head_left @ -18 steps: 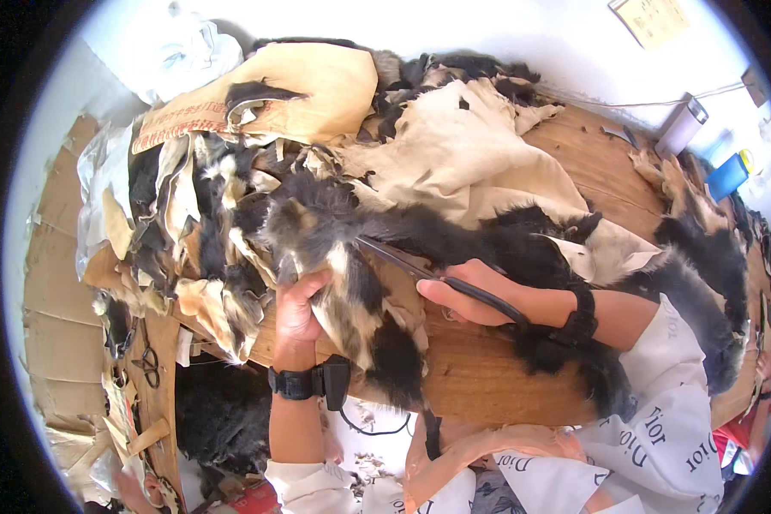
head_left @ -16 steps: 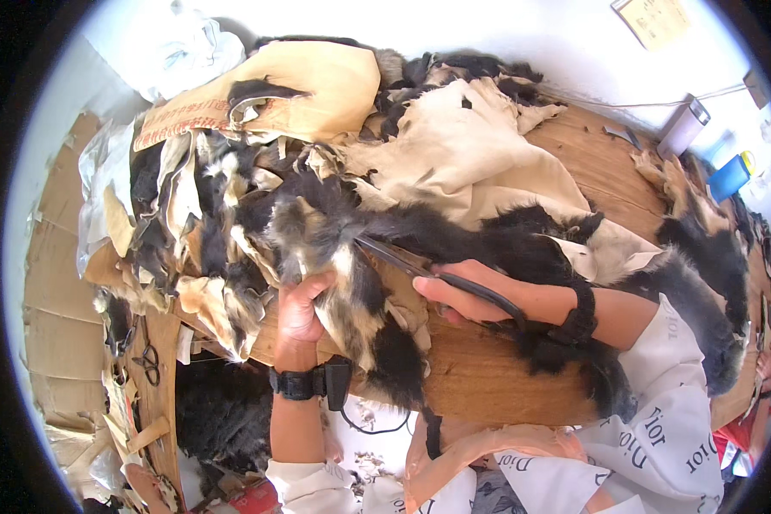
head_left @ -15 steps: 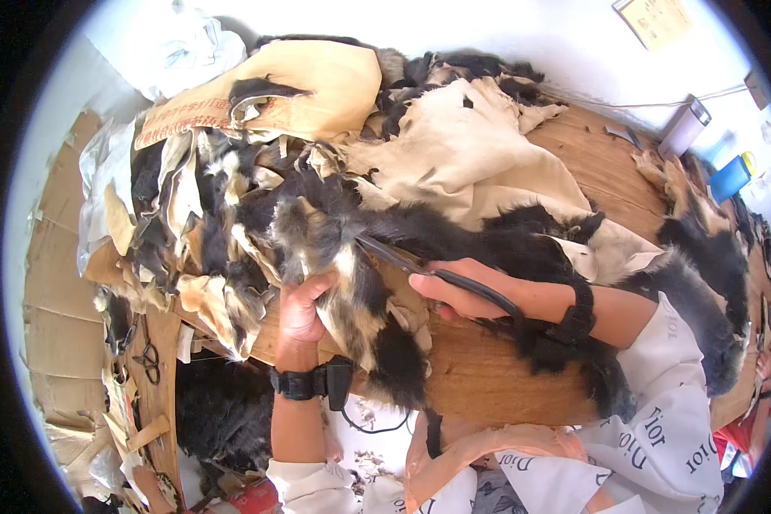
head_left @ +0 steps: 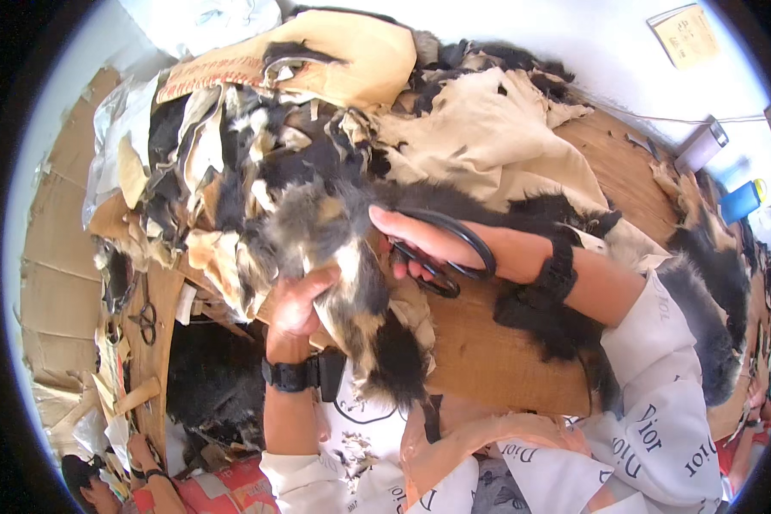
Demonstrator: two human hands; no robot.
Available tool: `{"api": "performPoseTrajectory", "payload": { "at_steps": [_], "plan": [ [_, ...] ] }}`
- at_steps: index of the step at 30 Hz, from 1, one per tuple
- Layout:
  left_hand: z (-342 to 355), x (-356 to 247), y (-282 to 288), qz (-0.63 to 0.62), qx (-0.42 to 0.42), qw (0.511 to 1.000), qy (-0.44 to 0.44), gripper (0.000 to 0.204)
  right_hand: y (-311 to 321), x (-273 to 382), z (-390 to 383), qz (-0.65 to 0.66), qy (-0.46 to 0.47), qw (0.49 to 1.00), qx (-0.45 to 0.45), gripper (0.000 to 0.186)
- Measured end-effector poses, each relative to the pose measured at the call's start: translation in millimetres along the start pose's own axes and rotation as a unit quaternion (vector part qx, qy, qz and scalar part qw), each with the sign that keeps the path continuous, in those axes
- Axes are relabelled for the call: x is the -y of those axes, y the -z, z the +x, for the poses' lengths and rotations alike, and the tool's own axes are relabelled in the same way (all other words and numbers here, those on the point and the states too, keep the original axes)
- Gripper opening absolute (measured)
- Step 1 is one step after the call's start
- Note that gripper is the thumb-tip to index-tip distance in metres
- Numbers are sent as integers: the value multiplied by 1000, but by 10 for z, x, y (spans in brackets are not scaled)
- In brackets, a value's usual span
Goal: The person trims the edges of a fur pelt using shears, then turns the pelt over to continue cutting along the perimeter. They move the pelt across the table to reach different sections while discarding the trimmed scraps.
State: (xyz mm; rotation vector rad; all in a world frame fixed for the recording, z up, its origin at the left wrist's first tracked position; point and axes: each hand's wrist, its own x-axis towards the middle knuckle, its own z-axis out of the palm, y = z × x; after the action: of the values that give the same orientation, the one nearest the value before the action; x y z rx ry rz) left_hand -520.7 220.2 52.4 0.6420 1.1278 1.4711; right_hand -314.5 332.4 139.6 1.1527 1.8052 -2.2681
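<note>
My left hand [head_left: 301,301] is closed around the edge of a mottled black, grey and cream fur piece [head_left: 364,295], thumb on top. The piece hangs down over the table's near edge, ending in a black tuft. In my right hand [head_left: 428,240] is a pair of scissors [head_left: 475,244] with large black loop handles, which stand apart. The hand is close against the fur's right side, and the blades are hidden. Behind it, a long strip of dark fur [head_left: 437,201] stretches to the right.
A pile of fur scraps [head_left: 231,188] lies left, under a tan paper sack [head_left: 377,60]. A cream hide [head_left: 488,137] covers the table's back. Other scissors [head_left: 147,321] rest at the left edge. A blue cup [head_left: 739,203] stands far right. Another person's arm [head_left: 150,475] shows lower left.
My right hand has moved left, up to the fur, and the scissor handles have spread; the blades no longer show. My left hand keeps its grip. The whole view has shifted slightly.
</note>
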Motion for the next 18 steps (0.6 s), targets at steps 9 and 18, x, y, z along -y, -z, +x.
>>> {"api": "performPoseTrajectory", "payload": {
  "at_steps": [9, 18],
  "plan": [
    [-70, -48, 311, -72, -197, 977, -31, 38, 111, -213, -76, -19, 105, 989, -98, 54],
    [-842, -204, 685, 95, -160, 966, -178, 47, 405, -441, -670, 4, 104, 986, -133, 57]
  ]
}}
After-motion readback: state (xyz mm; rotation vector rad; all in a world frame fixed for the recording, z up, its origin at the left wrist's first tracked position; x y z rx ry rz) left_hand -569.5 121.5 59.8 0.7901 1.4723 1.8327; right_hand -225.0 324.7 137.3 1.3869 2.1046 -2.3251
